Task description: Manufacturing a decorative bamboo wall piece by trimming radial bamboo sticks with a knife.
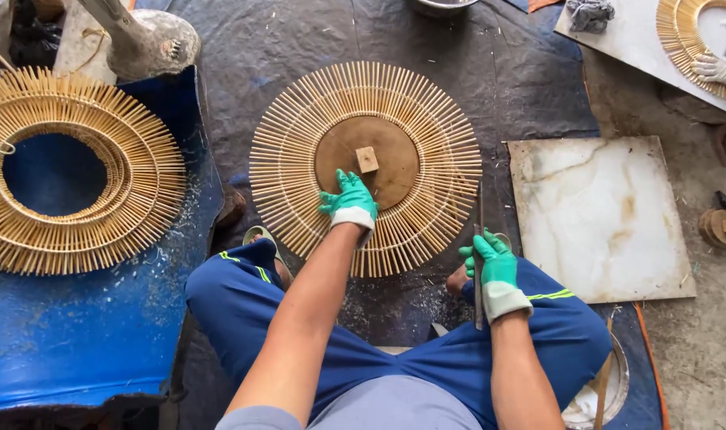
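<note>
A round sunburst frame of thin bamboo sticks [299, 119] lies on the dark tarp in front of me, with a brown disc [395, 151] and a small wooden block [367, 158] at its centre. My left hand [348, 200], in a green glove, presses flat on the disc just below the block. My right hand [491, 261], also green-gloved, grips a long thin metal blade [480, 219] upright at the frame's lower right rim. My blue-trousered knees flank the frame's near edge.
A stack of similar stick rings [140, 191] rests on a blue surface [76, 334] at left. A pale stone slab [602, 215] lies at right. Another person's white-gloved hand [717, 70] works on a stick ring at top right. A small wooden disc [723, 227] sits at far right.
</note>
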